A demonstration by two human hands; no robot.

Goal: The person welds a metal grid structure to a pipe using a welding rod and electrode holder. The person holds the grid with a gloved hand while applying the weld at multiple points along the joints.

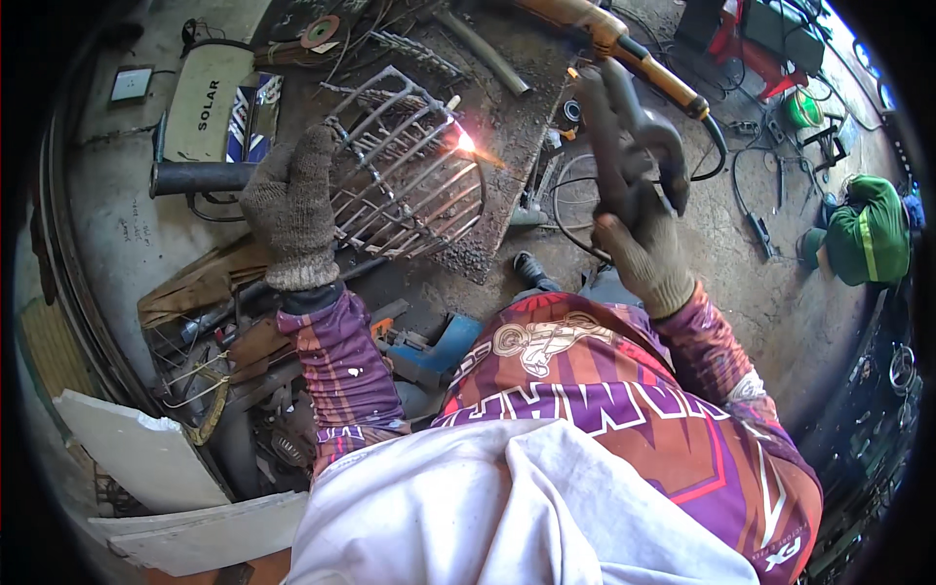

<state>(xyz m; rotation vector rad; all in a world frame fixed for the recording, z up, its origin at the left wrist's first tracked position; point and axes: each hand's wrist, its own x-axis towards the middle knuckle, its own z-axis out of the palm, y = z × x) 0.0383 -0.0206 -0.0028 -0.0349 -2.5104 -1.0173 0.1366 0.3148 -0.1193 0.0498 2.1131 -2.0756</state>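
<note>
Crowding the far floor are a yellow angle grinder (624, 44), a steel tube (485, 54) and a coiled cable (570, 210), while a dark pipe (200, 177) and scrap pieces (229, 331) lie left of the round wire basket (409, 171), where a bright spark (466, 142) burns on its far right rim. The gloved left hand (291, 205) closes its grip on the basket's left side, and the gloved right hand (645, 255) wraps fully around a dark welding holder (629, 136). Rough grey concrete floor (146, 234) carries everything, with 1 green cloth (868, 229) at the right.
</note>
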